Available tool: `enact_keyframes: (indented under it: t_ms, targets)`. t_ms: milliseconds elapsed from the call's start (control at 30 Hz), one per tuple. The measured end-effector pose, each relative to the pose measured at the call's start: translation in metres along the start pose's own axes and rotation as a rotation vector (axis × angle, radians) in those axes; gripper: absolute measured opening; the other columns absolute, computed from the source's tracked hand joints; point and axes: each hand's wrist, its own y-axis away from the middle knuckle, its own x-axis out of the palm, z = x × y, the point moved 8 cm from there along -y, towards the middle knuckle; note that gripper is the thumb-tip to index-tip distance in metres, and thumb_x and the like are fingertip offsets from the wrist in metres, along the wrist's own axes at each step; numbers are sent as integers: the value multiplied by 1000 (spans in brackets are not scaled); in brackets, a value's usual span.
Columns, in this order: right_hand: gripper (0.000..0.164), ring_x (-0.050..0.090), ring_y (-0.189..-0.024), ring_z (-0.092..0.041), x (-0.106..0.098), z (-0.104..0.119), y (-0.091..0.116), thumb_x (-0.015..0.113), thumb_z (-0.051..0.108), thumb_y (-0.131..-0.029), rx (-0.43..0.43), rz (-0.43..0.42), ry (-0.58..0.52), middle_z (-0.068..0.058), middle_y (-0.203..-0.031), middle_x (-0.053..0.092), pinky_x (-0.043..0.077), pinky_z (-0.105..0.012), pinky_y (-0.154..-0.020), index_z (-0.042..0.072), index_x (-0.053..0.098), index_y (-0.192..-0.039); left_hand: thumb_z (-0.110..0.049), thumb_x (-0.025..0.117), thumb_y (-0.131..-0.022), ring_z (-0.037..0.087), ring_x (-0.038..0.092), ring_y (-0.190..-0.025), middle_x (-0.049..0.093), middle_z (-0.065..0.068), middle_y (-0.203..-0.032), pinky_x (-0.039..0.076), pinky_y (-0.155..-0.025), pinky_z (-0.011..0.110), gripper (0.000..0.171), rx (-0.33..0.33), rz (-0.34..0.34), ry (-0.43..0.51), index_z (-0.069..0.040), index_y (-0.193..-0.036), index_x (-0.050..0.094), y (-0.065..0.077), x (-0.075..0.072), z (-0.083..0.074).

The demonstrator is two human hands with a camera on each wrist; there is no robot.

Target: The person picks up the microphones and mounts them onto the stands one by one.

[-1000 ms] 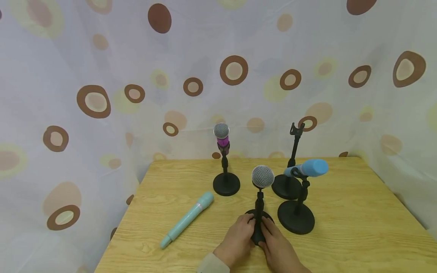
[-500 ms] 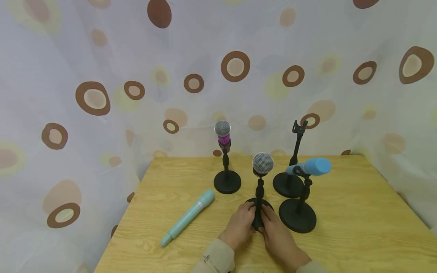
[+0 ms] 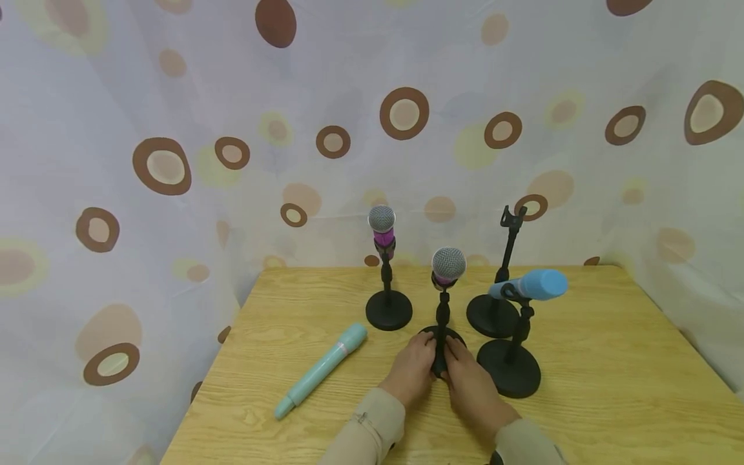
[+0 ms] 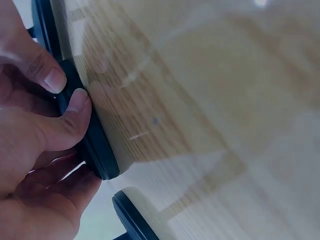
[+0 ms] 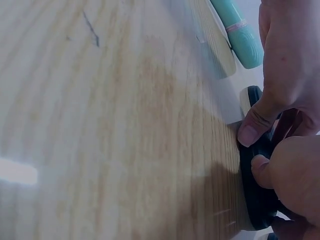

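Observation:
A black desk microphone stand [image 3: 443,313] stands upright near the table's middle, bearing a microphone [image 3: 449,265] with a silver mesh head and a sliver of purple beneath. My left hand [image 3: 411,369] grips the left side of its round base, while my right hand [image 3: 472,389] holds the right side. Both wrist views show thumbs pressed on the rim of the base [image 4: 97,147], with fingers curled about it; the right wrist view has the same base [image 5: 256,187] at its right edge. Part of the base is covered by the hands.
Behind left, another stand [image 3: 388,311] bears a purple microphone [image 3: 382,223]. To the right are a stand with a blue microphone [image 3: 537,285] and a stand with a bare clip [image 3: 512,219]. A mint-green microphone [image 3: 321,371] lies on the wooden table [image 3: 244,361] at left.
Both hands have pushed the gripped stand forward, away from the body, with its microphone. It now stands farther back, level with the neighbouring stands. The view has shifted slightly.

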Motion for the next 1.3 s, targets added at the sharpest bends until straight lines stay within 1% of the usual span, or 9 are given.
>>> enact_keyframes:
  t_ms: [200,333,467,633,733,867,967,1100,1300]
  targets:
    - [52,54,-129,-41,4,-8,-10,72,6,-88,16,16,24,-27,-140,52,52,-48,-98,-13,53,-133,-17,71,-92,22,54,-132,57,9,-139,47,-106,25,44,-2,44,-65,-3,-132,61,-11,7,1]
    - [52,50,-132,-41,8,-13,-16,69,7,-91,46,68,37,-27,-144,49,51,-48,-101,-12,51,-136,-18,70,-93,20,52,-134,57,7,-141,44,-109,24,45,-7,63,-120,-4,-134,60,-20,13,1]
    - [52,48,-134,-41,9,-18,-20,68,7,-92,63,95,40,-27,-145,47,50,-49,-102,-13,50,-136,-20,69,-94,17,51,-135,57,5,-142,42,-110,23,45,-13,80,-225,-6,-135,59,-27,18,-1]
    - [47,50,-132,-42,10,-21,-26,65,5,-93,46,80,45,-28,-142,49,49,-49,-103,-14,51,-134,-18,63,-97,13,52,-134,58,4,-140,40,-112,21,40,-9,80,-378,-7,-136,59,-34,21,-4]
    - [44,50,-132,-42,11,-22,-30,63,2,-94,47,88,46,-29,-141,50,48,-48,-104,-15,52,-133,-16,61,-98,12,52,-133,58,3,-141,41,-110,20,39,-19,90,-418,-8,-136,59,-38,22,-4]
    - [43,50,-132,-43,13,-25,-35,62,1,-94,46,92,50,-30,-141,50,48,-49,-105,-16,52,-132,-14,60,-99,12,51,-134,56,3,-143,42,-108,19,39,-36,119,-423,-9,-138,58,-43,23,-2]
    - [43,51,-130,-43,13,-25,-39,64,0,-93,31,65,48,-30,-139,51,47,-49,-105,-17,52,-131,-13,58,-100,12,50,-135,55,2,-145,41,-110,19,39,-46,136,-434,-10,-139,56,-46,23,1]
    - [46,51,-130,-43,13,-27,-42,66,-1,-91,20,44,50,-31,-139,51,47,-49,-105,-17,52,-131,-13,57,-100,11,50,-135,54,2,-145,40,-111,18,39,-55,134,-439,-10,-140,56,-50,22,4]
    - [46,48,-134,-44,18,-30,-48,63,-1,-93,42,89,27,-31,-142,48,46,-50,-107,-15,50,-135,-13,59,-100,11,49,-136,55,2,-145,38,-113,20,41,-35,142,-466,-9,-140,55,-54,25,8]
